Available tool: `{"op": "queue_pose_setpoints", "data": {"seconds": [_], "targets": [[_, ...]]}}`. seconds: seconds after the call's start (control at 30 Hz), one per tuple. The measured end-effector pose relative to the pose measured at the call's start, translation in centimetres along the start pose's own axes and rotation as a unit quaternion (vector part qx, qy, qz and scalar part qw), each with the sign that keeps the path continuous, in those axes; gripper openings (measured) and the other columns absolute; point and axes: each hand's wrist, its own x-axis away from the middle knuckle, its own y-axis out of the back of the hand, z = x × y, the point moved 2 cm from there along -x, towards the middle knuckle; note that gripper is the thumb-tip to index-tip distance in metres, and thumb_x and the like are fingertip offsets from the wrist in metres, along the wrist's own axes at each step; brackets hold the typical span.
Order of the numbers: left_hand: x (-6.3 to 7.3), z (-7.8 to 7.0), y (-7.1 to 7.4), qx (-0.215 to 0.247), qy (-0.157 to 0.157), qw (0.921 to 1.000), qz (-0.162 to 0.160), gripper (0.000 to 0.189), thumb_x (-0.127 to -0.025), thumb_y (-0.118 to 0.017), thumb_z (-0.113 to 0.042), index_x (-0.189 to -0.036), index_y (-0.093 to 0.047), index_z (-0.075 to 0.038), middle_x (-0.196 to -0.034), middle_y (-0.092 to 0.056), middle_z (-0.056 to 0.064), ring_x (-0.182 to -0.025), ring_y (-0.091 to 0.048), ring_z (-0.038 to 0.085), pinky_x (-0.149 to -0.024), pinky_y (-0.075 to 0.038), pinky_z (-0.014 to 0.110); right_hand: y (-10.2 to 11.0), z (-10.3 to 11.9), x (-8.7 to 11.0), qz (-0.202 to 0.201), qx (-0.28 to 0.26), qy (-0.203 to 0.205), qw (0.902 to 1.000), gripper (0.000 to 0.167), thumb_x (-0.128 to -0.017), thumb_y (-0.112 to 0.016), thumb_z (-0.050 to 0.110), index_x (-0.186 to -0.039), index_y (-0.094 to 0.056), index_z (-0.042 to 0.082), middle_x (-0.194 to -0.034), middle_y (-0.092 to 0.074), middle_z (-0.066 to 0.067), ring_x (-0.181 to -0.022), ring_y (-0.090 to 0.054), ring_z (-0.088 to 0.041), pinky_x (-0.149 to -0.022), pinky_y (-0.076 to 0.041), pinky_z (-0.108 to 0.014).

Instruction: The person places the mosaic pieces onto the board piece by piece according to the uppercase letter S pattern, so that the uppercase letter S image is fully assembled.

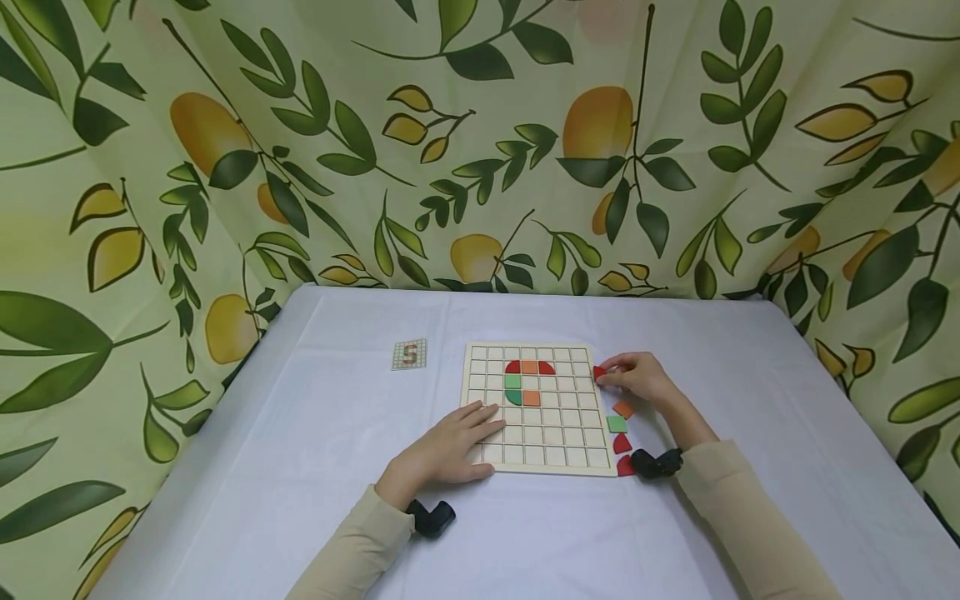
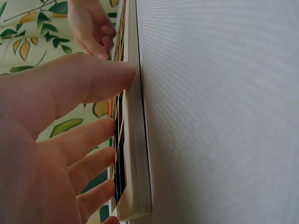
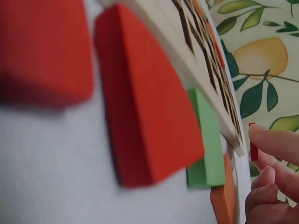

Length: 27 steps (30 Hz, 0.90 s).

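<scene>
A wooden grid board (image 1: 555, 437) lies on the table, with red, orange and green pieces set in its upper cells. My left hand (image 1: 450, 442) rests on the board's left side, fingers spread over the cells and thumb at the near edge. In the left wrist view the thumb (image 2: 98, 77) lies along the board's rim. My right hand (image 1: 641, 377), by the board's upper right edge, pinches a red quarter-round piece (image 1: 598, 372) between thumb and fingertips. The right wrist view shows that red piece (image 3: 253, 142) edge-on, raised off the cloth.
Down the board's right side lie an orange square (image 1: 623, 409), a light green square (image 1: 617, 424) and two red quarter-round pieces (image 1: 622, 443). A small pattern card (image 1: 409, 354) with an S-like figure lies left of the board. A leaf-patterned curtain (image 1: 480, 167) hangs behind the table.
</scene>
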Motion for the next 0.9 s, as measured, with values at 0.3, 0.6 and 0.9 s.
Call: {"op": "queue_pose_setpoints", "data": {"seconds": [0.3, 0.6, 0.9], "targets": [[0.0, 0.0, 0.0, -0.008, -0.001, 1.0000, -0.001, 0.064, -0.087, -0.063, -0.035, -0.145, -0.044, -0.018, -0.158, -0.035, 0.004, -0.150, -0.026, 0.030, -0.122, -0.028, 0.048, -0.3, 0.7, 0.7, 0.011, -0.004, -0.005, 0.9999, 0.039, -0.084, -0.074, 0.020, -0.115, -0.066, -0.002, -0.067, -0.045, 0.002, -0.069, -0.044, -0.015, -0.055, -0.036, -0.022], [-0.1, 0.1, -0.1, -0.014, -0.006, 0.9999, -0.004, 0.063, -0.087, -0.063, -0.035, -0.145, -0.044, -0.017, -0.158, -0.036, 0.005, -0.149, -0.027, 0.031, -0.122, -0.028, 0.048, -1.2, 1.1, 1.1, 0.021, -0.015, -0.008, 0.9996, 0.038, -0.082, -0.075, 0.022, -0.112, -0.066, 0.000, -0.068, -0.046, 0.003, -0.067, -0.044, -0.013, -0.053, -0.036, -0.022], [-0.1, 0.0, 0.0, -0.012, -0.008, 0.9999, -0.003, 0.063, -0.088, -0.063, -0.035, -0.145, -0.044, -0.018, -0.158, -0.035, 0.005, -0.149, -0.027, 0.031, -0.122, -0.028, 0.047, -2.2, 1.6, 1.8, 0.020, -0.012, 0.005, 0.9997, 0.036, -0.083, -0.074, 0.021, -0.111, -0.067, 0.000, -0.069, -0.045, 0.003, -0.064, -0.043, -0.012, -0.049, -0.033, -0.022]]}}
